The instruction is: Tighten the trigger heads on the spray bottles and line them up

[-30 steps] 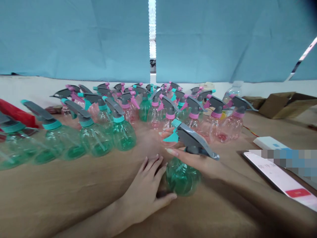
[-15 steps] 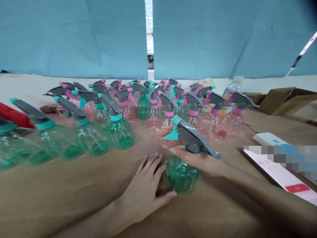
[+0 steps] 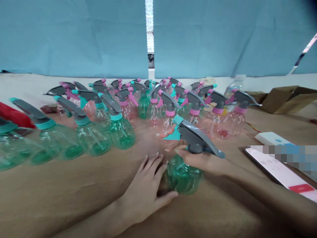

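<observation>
A blue cloth (image 3: 74, 36) covers the background at twelve o'clock, behind the brown desk (image 3: 86, 201). Seen from the held bottle, many pink-collared bottles (image 3: 217, 124) are standing from eleven to two o'clock, and they block the far side. The green bottles (image 3: 94, 142) make a row at ten o'clock. An open cardboard box (image 3: 282, 100) is at two o'clock, and a lit phone (image 3: 274, 170) lies at three.

The left hand (image 3: 146, 185), at nine o'clock, is flat on the desk, its fingers a little apart; whether it touches the bottle, I cannot tell. The right hand (image 3: 195, 158) is closed around the neck of the held bottle (image 3: 184, 177), which is transparent green and rounded, with a grey spray head and a turquoise nozzle and trigger (image 3: 174, 134) pointing to ten o'clock.
</observation>
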### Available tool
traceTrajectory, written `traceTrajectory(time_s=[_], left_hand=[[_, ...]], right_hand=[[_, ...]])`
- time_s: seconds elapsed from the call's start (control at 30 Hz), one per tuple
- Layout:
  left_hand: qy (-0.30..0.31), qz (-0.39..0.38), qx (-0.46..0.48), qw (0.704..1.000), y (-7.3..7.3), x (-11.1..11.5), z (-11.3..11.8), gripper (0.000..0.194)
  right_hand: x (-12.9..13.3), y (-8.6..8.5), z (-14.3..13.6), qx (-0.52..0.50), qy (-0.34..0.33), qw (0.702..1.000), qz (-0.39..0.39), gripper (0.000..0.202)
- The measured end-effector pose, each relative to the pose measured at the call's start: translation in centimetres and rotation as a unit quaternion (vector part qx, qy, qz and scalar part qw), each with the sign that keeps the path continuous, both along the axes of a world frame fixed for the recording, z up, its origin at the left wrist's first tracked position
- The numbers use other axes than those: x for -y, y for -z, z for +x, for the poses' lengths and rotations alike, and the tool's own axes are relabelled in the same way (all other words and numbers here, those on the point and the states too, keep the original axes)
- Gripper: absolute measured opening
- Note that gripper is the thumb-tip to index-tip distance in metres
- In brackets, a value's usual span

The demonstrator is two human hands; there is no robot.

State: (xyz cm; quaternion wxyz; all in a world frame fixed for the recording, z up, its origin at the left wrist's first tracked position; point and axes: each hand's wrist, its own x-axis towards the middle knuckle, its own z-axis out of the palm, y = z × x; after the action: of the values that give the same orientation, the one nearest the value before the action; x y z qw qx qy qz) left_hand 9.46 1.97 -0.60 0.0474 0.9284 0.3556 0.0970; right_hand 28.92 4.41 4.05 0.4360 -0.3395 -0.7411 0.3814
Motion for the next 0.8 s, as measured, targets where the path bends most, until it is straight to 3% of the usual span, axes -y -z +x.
traceTrajectory(time_s=[0.17, 0.4, 0.67, 0.8], left_hand=[[0.001, -0.007, -0.013, 1.0, -0.3, 0.1, 0.1, 0.07], [-0.001, -0.011, -0.019, 1.0, -0.4, 0.1, 0.1, 0.067], [0.003, -0.013, -0.01, 1.0, -0.2, 0.0, 0.0, 0.067], [0.001, -0.015, -0.014, 1.0, -0.1, 0.1, 0.0, 0.069]], right_hand=[[0.8, -1.4, 0.3, 0.015, 0.001, 1.0, -0.003, 0.057], [1.7, -3.2, 0.4, -0.04, 0.003, 0.999, -0.032, 0.031], [1.7, -2.8, 0.4, -0.018, 0.027, 0.999, -0.029, 0.022], [1.7, -2.6, 0.6, -0.011, 0.02, 0.999, -0.035, 0.038]])
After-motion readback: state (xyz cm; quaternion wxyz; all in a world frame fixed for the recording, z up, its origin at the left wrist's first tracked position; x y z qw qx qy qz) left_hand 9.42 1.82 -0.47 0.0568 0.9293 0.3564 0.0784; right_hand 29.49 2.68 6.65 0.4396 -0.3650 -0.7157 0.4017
